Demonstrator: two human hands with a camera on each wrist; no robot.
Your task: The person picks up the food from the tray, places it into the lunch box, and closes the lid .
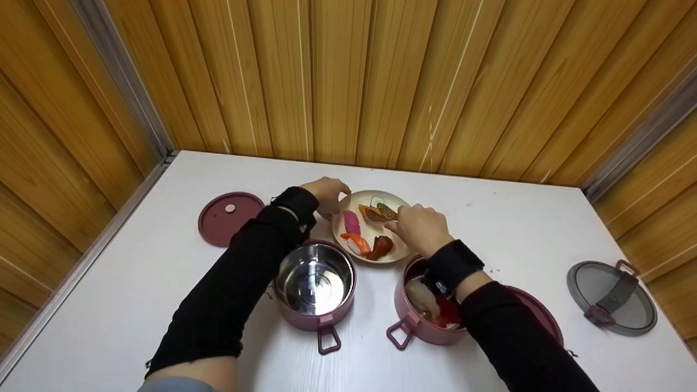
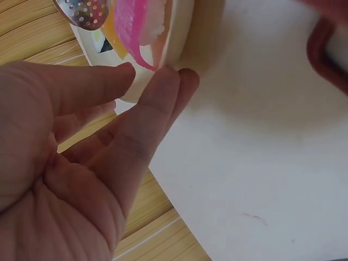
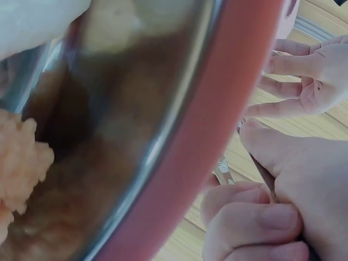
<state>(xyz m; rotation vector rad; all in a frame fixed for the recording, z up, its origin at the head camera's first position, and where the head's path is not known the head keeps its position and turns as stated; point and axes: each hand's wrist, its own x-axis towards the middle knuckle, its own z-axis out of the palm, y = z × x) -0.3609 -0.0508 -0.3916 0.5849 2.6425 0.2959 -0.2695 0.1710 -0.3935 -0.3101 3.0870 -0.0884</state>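
Note:
My left hand (image 1: 326,195) pinches the left rim of a cream plate (image 1: 371,233) between thumb and fingertips. On that plate are a pink sushi piece (image 1: 351,222), an orange-topped sushi piece (image 1: 356,244), a brown drumstick (image 1: 381,246) and a sushi roll (image 1: 377,201) at the back. From the plate's right side, my right hand (image 1: 422,228) grips tongs with perforated heads (image 1: 387,211). Those heads are over the plate by a yellow-orange piece (image 1: 363,210). In the right wrist view, curled fingers (image 3: 255,223) wrap the thin dark handle; part of it is hidden.
A pink pot (image 1: 316,280) with a bare steel inside stands below my left forearm. Under my right wrist, another pot (image 1: 405,305) holds food pieces. A dark red lid (image 1: 231,220) lies left, another lid (image 1: 536,310) right, and a grey clear lid (image 1: 612,296) far right.

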